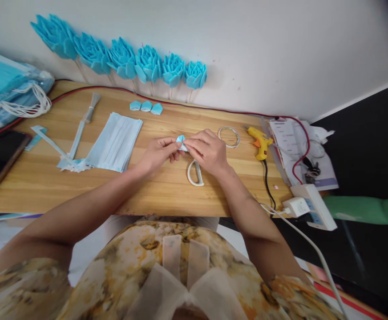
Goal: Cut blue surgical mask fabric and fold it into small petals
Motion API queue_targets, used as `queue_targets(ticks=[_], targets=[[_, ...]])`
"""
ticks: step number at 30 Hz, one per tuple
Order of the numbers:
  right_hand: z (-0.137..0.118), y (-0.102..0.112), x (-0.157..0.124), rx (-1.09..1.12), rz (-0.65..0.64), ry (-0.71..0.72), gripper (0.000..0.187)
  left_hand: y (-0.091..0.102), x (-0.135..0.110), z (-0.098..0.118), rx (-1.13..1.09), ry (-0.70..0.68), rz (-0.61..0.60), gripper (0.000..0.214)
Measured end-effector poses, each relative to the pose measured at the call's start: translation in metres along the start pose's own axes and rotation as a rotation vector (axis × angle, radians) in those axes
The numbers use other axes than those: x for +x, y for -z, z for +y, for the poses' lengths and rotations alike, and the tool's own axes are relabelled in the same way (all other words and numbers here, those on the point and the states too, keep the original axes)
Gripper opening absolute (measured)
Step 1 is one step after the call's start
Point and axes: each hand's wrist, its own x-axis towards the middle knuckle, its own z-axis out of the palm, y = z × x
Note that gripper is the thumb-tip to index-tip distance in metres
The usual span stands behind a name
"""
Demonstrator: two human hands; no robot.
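Note:
Over the middle of the table, a small folded blue-and-white fabric petal (181,142) is pinched between my two hands. My left hand (162,152) grips its left side with thumb and fingers closed. On its right side, my right hand (209,149) has its fingertips pressed together on the petal, partly covering it. Three similar folded petals (146,106) lie in a row farther back. Just below my right hand is a white D-shaped ring (195,173). A stack of light blue face masks (115,142) lies left of my hands.
Blue fabric flowers (122,58) on sticks lean along the wall. To the right are a tape roll (229,136), a yellow glue gun (260,143) and a power strip (314,208). At left lie cut strips (76,141), a phone (2,162) and bagged masks (9,86).

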Motion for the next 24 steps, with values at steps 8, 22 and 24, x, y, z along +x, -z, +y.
queue_targets(ticks=[8, 22, 24], targets=[[-0.003, 0.004, 0.002, 0.132, -0.064, -0.098, 0.028, 0.001, 0.002, -0.002, -0.013, 0.001, 0.035, 0.025], [-0.007, -0.010, 0.001, 0.940, -0.141, -0.682, 0.048, 0.000, 0.001, 0.001, 0.085, -0.054, 0.027, 0.031], [-0.007, -0.012, 0.001, 0.941, -0.141, -0.680, 0.048, 0.000, 0.000, 0.001, 0.099, -0.056, 0.022, 0.030]])
